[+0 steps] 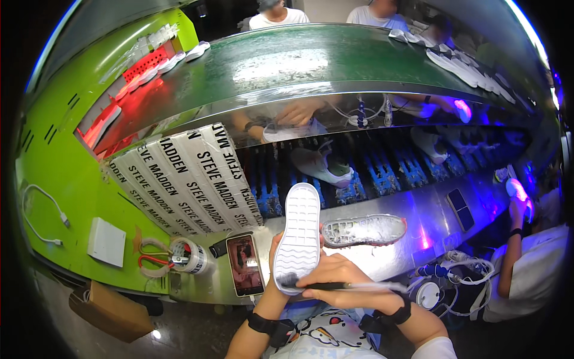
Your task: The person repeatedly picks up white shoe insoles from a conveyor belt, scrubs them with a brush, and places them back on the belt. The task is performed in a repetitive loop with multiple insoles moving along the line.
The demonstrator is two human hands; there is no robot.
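A white shoe sole (299, 221) stands up in front of me, its inner side with a grid and wavy ridges facing me. My left hand (276, 254) grips it from behind, and most of those fingers are hidden. Pinched in my right hand (341, 272) is a brush (333, 286) with a long pale handle. Its dark bristles touch the inside of the sole at the heel end. Just beyond my right hand, another sole (365, 230), greyish with a wet-looking shine, lies on the metal ledge (335, 211).
Past the ledge, a conveyor with blue strips (382, 179) carries shoes (323, 164). A patterned box (185, 179), phone (245, 263) and cup of tools (190, 256) stand left. A dark flat case (460, 209) lies right. A co-worker's hand (519, 206) holds a lit shoe part. Soles line the green belt (281, 63).
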